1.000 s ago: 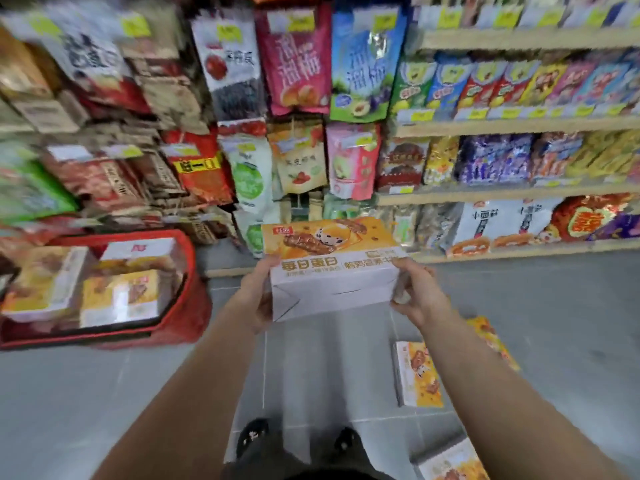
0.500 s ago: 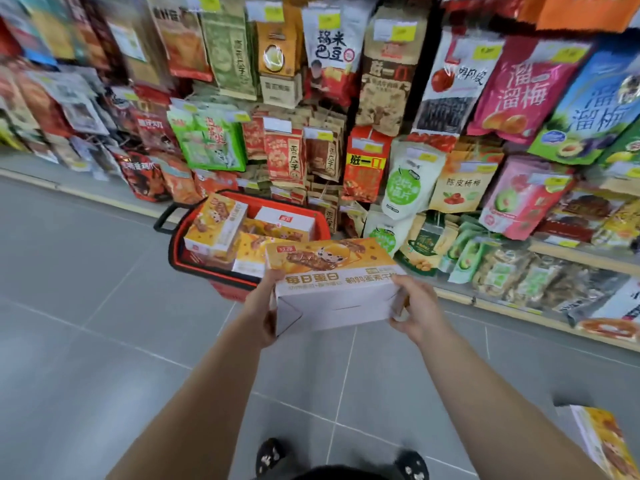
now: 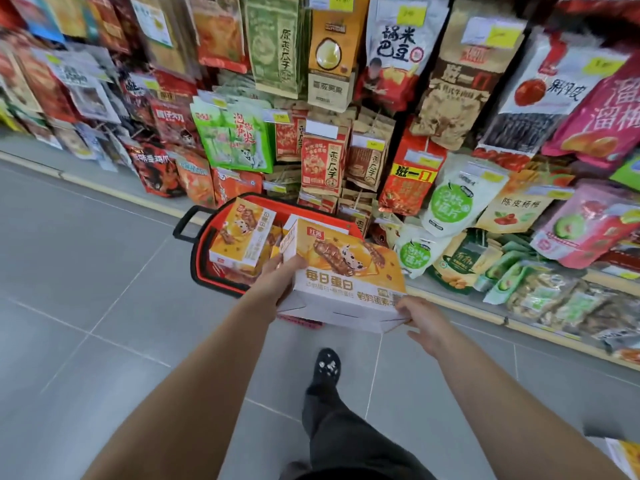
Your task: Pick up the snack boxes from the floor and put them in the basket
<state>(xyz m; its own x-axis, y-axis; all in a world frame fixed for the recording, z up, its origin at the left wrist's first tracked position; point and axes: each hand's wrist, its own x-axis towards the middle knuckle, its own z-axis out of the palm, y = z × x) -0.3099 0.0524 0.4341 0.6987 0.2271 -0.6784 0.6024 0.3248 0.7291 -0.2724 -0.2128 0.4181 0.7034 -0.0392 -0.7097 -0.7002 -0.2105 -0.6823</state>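
1. Dozens of snack bags (image 3: 239,140) hang and stand on the shelving behind the basket (image 3: 204,277), packed right down to its far rim (several lean over it). The red basket sits on the grey tiled floor (image 3: 86,271), its black handle (image 3: 180,225) sticking out on its left side.
2. One yellow-and-white boxed snack (image 3: 242,233) stands tilted inside the basket at its left end, with more boxes partly hidden under and behind it.
3. Between the camera and the basket's right half is the snack box (image 3: 346,271) being carried, which covers that part of the rim from view.
4. Near the picture's bottom right corner, well away from the basket, another box (image 3: 627,459) lies on the floor, mostly cut off.
5. Half a second ago the carried box was held level and short of the basket; now it overlaps the basket's near right edge and is turned at a slant. One dark shoe (image 3: 327,367) has stepped forward towards the basket.
6. Left hand (image 3: 277,282): clasps the box's left end, thumb up the side wall, fingers underneath.
7. Right hand (image 3: 420,318): pinches the box's near right corner, the other fingers loosely spread below it (how far they wrap under is hidden).
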